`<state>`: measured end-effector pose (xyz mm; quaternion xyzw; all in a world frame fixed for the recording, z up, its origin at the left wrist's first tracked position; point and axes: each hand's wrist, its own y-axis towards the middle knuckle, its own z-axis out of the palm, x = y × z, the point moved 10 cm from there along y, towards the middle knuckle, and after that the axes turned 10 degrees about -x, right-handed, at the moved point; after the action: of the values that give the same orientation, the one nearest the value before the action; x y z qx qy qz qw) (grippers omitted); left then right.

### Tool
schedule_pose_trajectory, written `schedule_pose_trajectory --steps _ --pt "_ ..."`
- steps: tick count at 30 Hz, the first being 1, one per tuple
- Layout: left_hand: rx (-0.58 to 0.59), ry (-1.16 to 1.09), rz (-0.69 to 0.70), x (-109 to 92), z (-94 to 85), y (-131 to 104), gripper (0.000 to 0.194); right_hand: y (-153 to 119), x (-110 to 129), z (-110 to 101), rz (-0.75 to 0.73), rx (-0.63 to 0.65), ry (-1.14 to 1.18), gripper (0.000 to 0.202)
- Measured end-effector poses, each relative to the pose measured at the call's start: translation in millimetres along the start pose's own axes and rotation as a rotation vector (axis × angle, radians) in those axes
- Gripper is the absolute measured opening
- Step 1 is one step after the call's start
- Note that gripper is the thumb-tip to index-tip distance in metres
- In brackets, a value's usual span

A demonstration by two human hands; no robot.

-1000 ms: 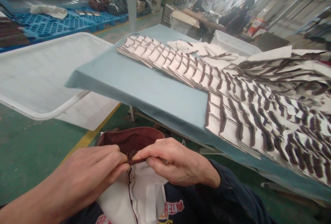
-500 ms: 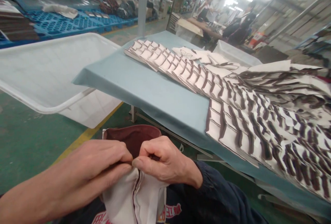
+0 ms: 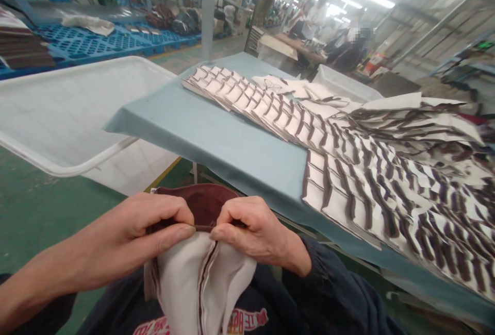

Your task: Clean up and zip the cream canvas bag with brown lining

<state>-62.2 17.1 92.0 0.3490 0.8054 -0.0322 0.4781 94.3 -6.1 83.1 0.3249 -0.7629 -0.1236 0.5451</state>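
Note:
My left hand (image 3: 143,229) and my right hand (image 3: 251,227) both pinch the top edge of a stack of cut pieces (image 3: 201,273), white on one face and dark brown on the other, held over my lap. Thumbs and fingertips nearly meet at the brown edge. On the blue-grey table (image 3: 216,134) just beyond, many similar white-and-brown pieces (image 3: 348,160) lie fanned in overlapping rows.
A large white plastic tub (image 3: 65,108) stands left of the table on the green floor. Blue pallets (image 3: 96,41) and shelving lie at the back left. Other people work at a far table (image 3: 294,49). A second white bin (image 3: 344,80) sits behind the table.
Both hands have lifted the stack slightly and shifted their grip along the brown edge. The white lower part now bulges open. The view has tilted a little.

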Motion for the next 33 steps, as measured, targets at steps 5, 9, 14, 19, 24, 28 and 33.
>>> schedule_pose_trajectory --steps 5,9,14,19,24,28,33 --pt "0.118 -0.091 -0.151 12.9 1.8 3.1 0.043 -3.7 -10.1 3.3 0.207 -0.019 0.254 0.07" --pt "0.099 -0.039 -0.184 44.0 -9.2 -2.9 0.055 -11.8 -14.1 -12.3 0.223 -0.143 0.233 0.063" --pt "0.084 -0.013 -0.248 84.3 -7.9 -14.5 0.056 -27.7 -36.6 -38.1 0.298 -0.121 -0.039 0.046" --pt "0.174 -0.048 -0.193 68.9 7.2 -12.4 0.027 -31.3 -49.2 -48.0 0.313 -0.059 -0.15 0.036" --pt "0.202 -0.045 -0.137 33.2 3.3 3.4 0.027 -14.7 -20.7 -37.0 0.097 0.014 -0.256 0.024" --pt "0.122 -0.029 -0.128 9.7 -10.2 19.8 0.023 2.2 6.2 -25.6 -0.119 -0.037 -0.148 0.032" --pt "0.127 -0.047 -0.132 2.1 -9.3 28.7 0.024 11.3 -4.1 -12.1 -0.123 -0.075 -0.127 0.041"
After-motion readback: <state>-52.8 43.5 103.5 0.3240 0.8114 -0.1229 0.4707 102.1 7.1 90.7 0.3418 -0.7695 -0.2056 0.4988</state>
